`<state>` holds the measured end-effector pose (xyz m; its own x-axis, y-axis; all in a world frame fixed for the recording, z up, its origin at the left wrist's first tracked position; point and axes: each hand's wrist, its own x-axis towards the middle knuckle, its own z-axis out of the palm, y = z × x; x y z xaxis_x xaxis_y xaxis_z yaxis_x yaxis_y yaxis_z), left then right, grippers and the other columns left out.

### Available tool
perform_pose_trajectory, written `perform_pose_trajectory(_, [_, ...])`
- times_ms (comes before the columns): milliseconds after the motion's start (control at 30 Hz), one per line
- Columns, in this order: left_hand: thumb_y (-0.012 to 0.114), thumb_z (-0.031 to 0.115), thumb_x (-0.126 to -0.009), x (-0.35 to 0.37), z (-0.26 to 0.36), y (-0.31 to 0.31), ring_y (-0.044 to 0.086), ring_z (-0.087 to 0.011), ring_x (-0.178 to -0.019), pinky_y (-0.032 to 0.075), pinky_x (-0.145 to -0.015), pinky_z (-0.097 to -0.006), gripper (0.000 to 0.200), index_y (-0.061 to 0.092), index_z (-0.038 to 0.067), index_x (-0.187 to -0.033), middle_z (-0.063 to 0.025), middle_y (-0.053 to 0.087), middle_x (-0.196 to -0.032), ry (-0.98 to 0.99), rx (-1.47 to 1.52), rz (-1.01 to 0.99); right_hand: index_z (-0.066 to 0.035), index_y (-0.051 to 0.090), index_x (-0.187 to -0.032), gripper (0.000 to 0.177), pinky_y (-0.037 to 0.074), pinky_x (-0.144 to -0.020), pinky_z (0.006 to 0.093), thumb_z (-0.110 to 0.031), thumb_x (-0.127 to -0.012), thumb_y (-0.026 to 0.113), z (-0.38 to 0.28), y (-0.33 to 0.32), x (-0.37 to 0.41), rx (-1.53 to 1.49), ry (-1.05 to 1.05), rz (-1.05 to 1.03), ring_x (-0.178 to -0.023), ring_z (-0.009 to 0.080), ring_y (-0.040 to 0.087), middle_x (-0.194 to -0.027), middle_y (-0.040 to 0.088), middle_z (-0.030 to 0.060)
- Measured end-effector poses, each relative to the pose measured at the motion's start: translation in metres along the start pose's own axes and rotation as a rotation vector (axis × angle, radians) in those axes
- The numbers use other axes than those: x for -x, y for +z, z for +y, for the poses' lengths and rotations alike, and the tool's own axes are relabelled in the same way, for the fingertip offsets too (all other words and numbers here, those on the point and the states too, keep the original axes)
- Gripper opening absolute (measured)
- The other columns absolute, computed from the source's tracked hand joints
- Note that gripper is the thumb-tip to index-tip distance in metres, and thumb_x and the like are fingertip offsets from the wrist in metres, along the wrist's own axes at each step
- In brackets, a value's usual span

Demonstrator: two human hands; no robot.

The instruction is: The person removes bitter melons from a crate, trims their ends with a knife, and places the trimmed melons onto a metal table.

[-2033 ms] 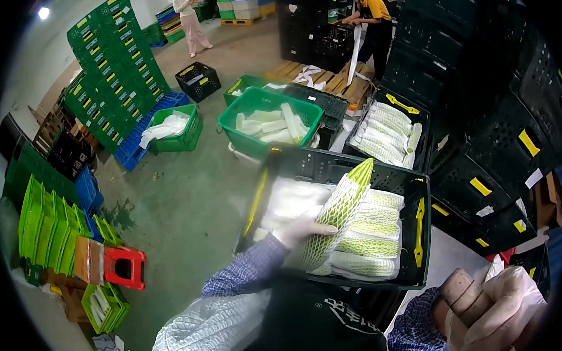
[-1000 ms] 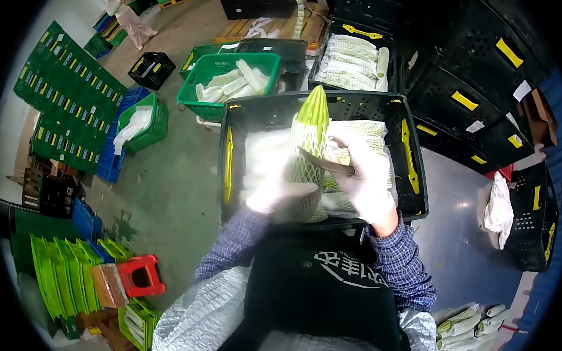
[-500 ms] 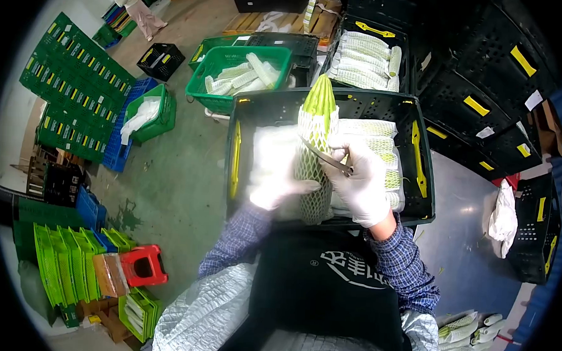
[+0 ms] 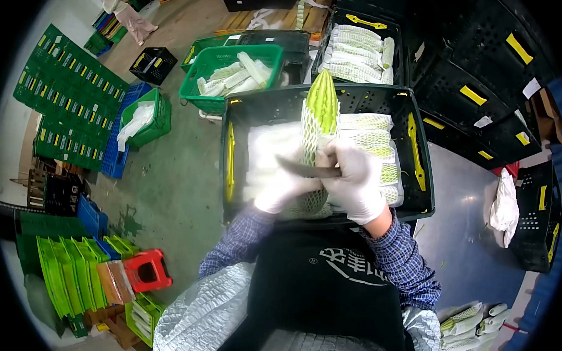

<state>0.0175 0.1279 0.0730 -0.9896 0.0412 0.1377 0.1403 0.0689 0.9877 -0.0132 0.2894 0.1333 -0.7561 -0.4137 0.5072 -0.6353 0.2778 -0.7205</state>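
Note:
A pale green ridged bitter melon (image 4: 322, 102) stands tip up over the black crate (image 4: 278, 106), its bare upper part rising out of a white foam net sleeve (image 4: 310, 141). My left hand (image 4: 281, 189), in a white glove, is closed around its lower part from the left. In my gloved right hand (image 4: 358, 182) is a knife (image 4: 307, 170), its blade lying across the melon and pointing left. The fingers of this hand also touch the sleeve's front. Netted melons (image 4: 366, 121) lie in the crate's right side, white wrapping (image 4: 266, 151) in its left.
A green basket (image 4: 190, 91) of white sleeves stands beyond the crate, beside another black crate of netted melons (image 4: 357, 50). Black crates (image 4: 451, 89) are stacked at right, green crates (image 4: 71, 97) at left. A red stool (image 4: 148, 270) stands lower left. Another person (image 4: 130, 15) is far off.
The knife has swung from a slant to nearly level across the melon. More of the melon's front shows bare above the sleeve. The view has shifted slightly.

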Motion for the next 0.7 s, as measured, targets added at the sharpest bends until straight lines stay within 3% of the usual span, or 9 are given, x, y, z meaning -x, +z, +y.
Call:
perform_pose_trajectory(67, [0.082, 0.008, -0.077, 0.003, -0.019, 0.003, 0.059, -0.0209, -0.109, 0.051, -0.094, -0.0355, 0.072, 0.045, 0.002, -0.138, -0.012, 0.059, -0.122, 0.025, -0.011, 0.092, -0.009, 0.061, -0.085, 0.019, 0.047, -0.053, 0.0299, -0.002, -0.075, 0.075, -0.001, 0.006, 0.001, 0.186, -0.124, 0.002, -0.056, 0.0186, 0.06, -0.071, 0.06, 0.004])
perform_pose_trajectory(133, [0.042, 0.022, -0.106, 0.007, -0.035, -0.003, 0.043, -0.0233, -0.139, 0.034, -0.116, -0.0385, 0.053, 0.026, 0.005, -0.154, -0.0152, 0.042, -0.15, -0.04, 0.164, -0.053, -0.012, 0.058, -0.08, 0.019, 0.047, -0.051, 0.0337, -0.005, -0.073, 0.074, -0.004, 0.011, 0.002, 0.292, -0.206, -0.051, -0.054, 0.0242, 0.059, -0.073, 0.061, 0.0048])
perform_pose_trajectory(200, [0.033, 0.024, -0.109, 0.011, -0.03, 0.0, 0.041, -0.0237, -0.14, 0.033, -0.118, -0.0377, 0.05, 0.025, 0.005, -0.155, -0.0159, 0.04, -0.152, -0.072, 0.265, -0.036, -0.011, 0.058, -0.08, 0.02, 0.046, -0.05, 0.034, -0.004, -0.071, 0.074, -0.004, 0.018, 0.005, 0.296, -0.236, -0.059, -0.053, 0.024, 0.058, -0.073, 0.061, 0.0043])
perform_pose_trajectory(300, [0.05, 0.021, -0.098, 0.005, 0.0, 0.005, 0.048, -0.0225, -0.129, 0.04, -0.109, -0.037, 0.053, 0.035, 0.003, -0.146, -0.0143, 0.048, -0.14, -0.155, 0.557, 0.004, -0.01, 0.058, -0.082, 0.021, 0.047, -0.051, 0.0331, -0.005, -0.074, 0.077, -0.008, 0.019, 0.004, 0.276, -0.246, 0.01, -0.055, 0.0221, 0.06, -0.073, 0.061, 0.0048])
perform_pose_trajectory(333, [0.065, 0.018, -0.088, 0.003, -0.001, 0.007, 0.054, -0.0208, -0.118, 0.046, -0.101, -0.0362, 0.059, 0.042, 0.002, -0.139, -0.013, 0.055, -0.129, -0.116, 0.501, 0.029, -0.009, 0.059, -0.085, 0.022, 0.048, -0.051, 0.0327, -0.006, -0.076, 0.079, -0.009, 0.015, 0.001, 0.219, -0.242, 0.089, -0.056, 0.0209, 0.061, -0.073, 0.06, 0.0048])
perform_pose_trajectory(433, [0.084, 0.012, -0.07, 0.005, -0.034, 0.0, 0.061, -0.0201, -0.11, 0.052, -0.095, -0.0338, 0.07, 0.05, -0.001, -0.13, -0.0112, 0.063, -0.117, -0.091, 0.018, 0.095, -0.001, 0.059, -0.104, 0.033, 0.053, -0.057, 0.028, -0.011, -0.082, 0.082, -0.007, 0.004, -0.001, 0.126, -0.068, 0.202, -0.066, 0.014, 0.065, -0.081, 0.063, 0.0072])
perform_pose_trajectory(500, [0.083, 0.009, -0.068, 0.001, 0.01, 0.005, 0.061, -0.0221, -0.112, 0.051, -0.097, -0.0351, 0.075, 0.048, -0.002, -0.133, -0.0119, 0.062, -0.119, 0.046, 0.028, 0.081, 0.003, 0.059, -0.109, 0.037, 0.055, -0.061, 0.0257, -0.01, -0.082, 0.081, -0.012, -0.006, -0.015, 0.228, -0.057, 0.294, -0.073, 0.0102, 0.067, -0.088, 0.064, 0.0066])
perform_pose_trajectory(600, [0.082, 0.006, -0.067, 0.005, 0.002, 0.008, 0.06, -0.0238, -0.113, 0.05, -0.099, -0.0366, 0.08, 0.043, -0.001, -0.136, -0.0121, 0.06, -0.121, -0.02, 0.025, 0.066, 0.001, 0.06, -0.11, 0.035, 0.055, -0.063, 0.0262, -0.006, -0.082, 0.079, -0.003, -0.005, -0.009, -0.052, 0.118, 0.117, -0.075, 0.0084, 0.065, -0.089, 0.064, 0.0043])
perform_pose_trajectory(700, [0.081, 0.004, -0.068, 0.006, 0.0, 0.008, 0.06, -0.0231, -0.112, 0.05, -0.098, -0.0365, 0.077, 0.044, 0.0, -0.135, -0.0114, 0.06, -0.119, -0.004, 0.007, 0.073, -0.003, 0.063, -0.108, 0.028, 0.052, -0.061, 0.0258, -0.002, -0.083, 0.076, 0.004, -0.002, 0.002, 0.026, 0.04, 0.112, -0.072, 0.0078, 0.063, -0.087, 0.064, 0.0042])
